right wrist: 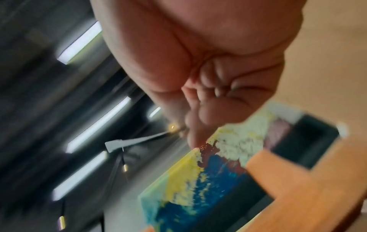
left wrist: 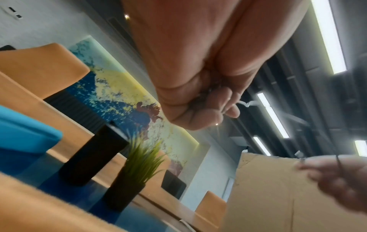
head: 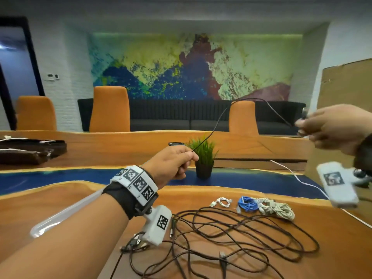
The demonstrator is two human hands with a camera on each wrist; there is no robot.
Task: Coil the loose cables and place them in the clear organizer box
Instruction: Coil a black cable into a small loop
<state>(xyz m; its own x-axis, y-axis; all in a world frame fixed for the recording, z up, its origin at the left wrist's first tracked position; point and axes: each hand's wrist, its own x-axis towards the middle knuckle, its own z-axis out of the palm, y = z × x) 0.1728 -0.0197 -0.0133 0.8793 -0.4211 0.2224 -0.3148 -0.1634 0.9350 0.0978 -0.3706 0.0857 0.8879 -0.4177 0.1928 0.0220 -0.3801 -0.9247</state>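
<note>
- Left hand (head: 173,162): raised above the table (head: 332,234), fingers curled in, thumb and forefinger pinching a thin black cable (head: 213,131). In the left wrist view the same fist shows from below, fingers (left wrist: 210,113) folded tight against the palm.
- Right hand (head: 332,127): held up at the right edge of the head view, well apart from the left. Its fingers are bunched together on the other part of the black cable — blurred, so the exact grip is probably a pinch, not certain. The right wrist view shows the fingers (right wrist: 210,113) curled into the palm.
- Black cable: leaves the left pinch, rises in an arc over the orange chair back (head: 243,117), then drops to the right hand. That span hangs in the air, clear of the table.
- Loose dark cables (head: 241,238): spread in tangled loops on the near part of the table, below and between the hands.
- Already coiled, lying in a row behind the tangle: a small white cable (head: 221,202), a blue bundle (head: 247,204) and a cream bundle (head: 277,208); blue and cream touch.
- Clear organizer box (head: 66,212): only a transparent edge shows, left of the left forearm; contents cannot be told.
- A white cable (head: 298,178) runs across the blue strip of the table at right.
- Potted grass plant (head: 203,158) stands on the blue strip — just beyond the left hand.
- Cardboard sheet (head: 346,85) stands at far right.
</note>
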